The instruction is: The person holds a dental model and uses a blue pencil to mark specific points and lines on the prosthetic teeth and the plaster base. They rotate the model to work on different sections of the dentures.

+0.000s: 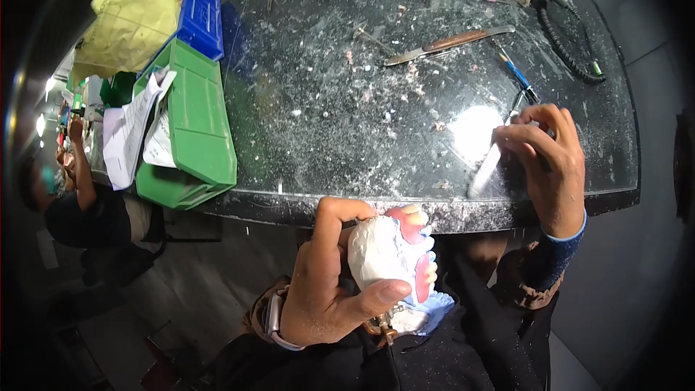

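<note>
My left hand (326, 282) grips a white plaster dental model (376, 253) above my lap, fingers behind it and thumb across its near side. Pink gum-coloured sections with pale teeth (414, 224) sit on the model's right side, along with blue parts. Brass-coloured metal fittings (384, 327) show at its lower end. Over the right of the bench, my right hand (543, 148) has bent fingers closed on a slender white-handled tool (485, 172). The tool slants along the bench top, and its upper part is partly hidden by the fingers.
White dust and crumbs cover the dark bench (326, 137). A wooden-handled knife (456, 42) and a blue-handled tool (515, 72) lie beyond my right hand. Green bin (195, 116) and blue bin (200, 18) stand left. A coiled black cord (561, 51) lies far right. Another person (79, 203) sits far left.
</note>
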Tool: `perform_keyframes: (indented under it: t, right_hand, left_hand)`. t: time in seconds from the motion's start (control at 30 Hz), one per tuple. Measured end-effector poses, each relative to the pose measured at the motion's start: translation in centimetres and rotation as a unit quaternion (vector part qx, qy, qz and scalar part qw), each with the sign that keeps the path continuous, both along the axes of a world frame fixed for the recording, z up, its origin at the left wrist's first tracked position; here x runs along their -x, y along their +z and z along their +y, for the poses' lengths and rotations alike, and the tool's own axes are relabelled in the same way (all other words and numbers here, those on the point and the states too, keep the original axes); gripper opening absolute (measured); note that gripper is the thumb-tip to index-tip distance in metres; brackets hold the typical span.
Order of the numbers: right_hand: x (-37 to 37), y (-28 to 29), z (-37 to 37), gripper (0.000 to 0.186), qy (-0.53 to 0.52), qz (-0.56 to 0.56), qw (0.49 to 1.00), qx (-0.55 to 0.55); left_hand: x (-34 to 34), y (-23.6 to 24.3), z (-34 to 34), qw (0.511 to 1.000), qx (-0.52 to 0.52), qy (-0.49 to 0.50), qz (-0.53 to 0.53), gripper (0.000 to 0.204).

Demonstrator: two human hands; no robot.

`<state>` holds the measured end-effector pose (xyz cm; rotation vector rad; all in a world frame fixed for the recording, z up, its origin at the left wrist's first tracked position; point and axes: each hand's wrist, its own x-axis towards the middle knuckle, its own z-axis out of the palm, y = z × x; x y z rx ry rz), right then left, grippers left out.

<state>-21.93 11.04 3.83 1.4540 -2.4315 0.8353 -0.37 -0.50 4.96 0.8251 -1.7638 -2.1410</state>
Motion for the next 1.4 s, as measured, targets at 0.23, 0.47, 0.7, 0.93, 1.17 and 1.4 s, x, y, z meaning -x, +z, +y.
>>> perform_keyframes:
  t: [0.23,0.47,0.7,0.93,1.17,1.4]
  right_hand:
    - [-0.1,0.6,-2.3,0.014,0.012,0.011,1.000,-0.026]
    - [1.9,4.2,-2.0,0.016,0.044,0.050,0.998,-0.006]
    - [8.3,7.2,-2.1,0.016,0.101,0.069,0.992,0.010]
    - [12.2,2.3,-5.2,0.026,0.123,0.102,0.984,-0.076]
    - [10.4,3.7,-6.2,0.022,0.071,0.071,0.991,-0.093]
    - [6.0,2.8,-2.6,0.017,0.035,0.074,0.980,-0.182]
  left_hand:
    - [0.7,0.8,-0.2,1.000,-0.029,0.010,0.008,0.081]
    - [1.0,0.7,-0.8,0.980,0.064,0.007,0.186,0.072]
    - [4.0,3.7,-1.4,0.981,0.098,0.114,0.123,0.073]
    - [4.3,2.7,-3.3,0.984,0.095,0.028,0.147,0.053]
    - [4.9,2.4,-3.4,0.980,0.136,0.037,0.143,0.060]
    - [4.7,1.7,-3.5,0.983,0.064,0.066,0.158,0.068]
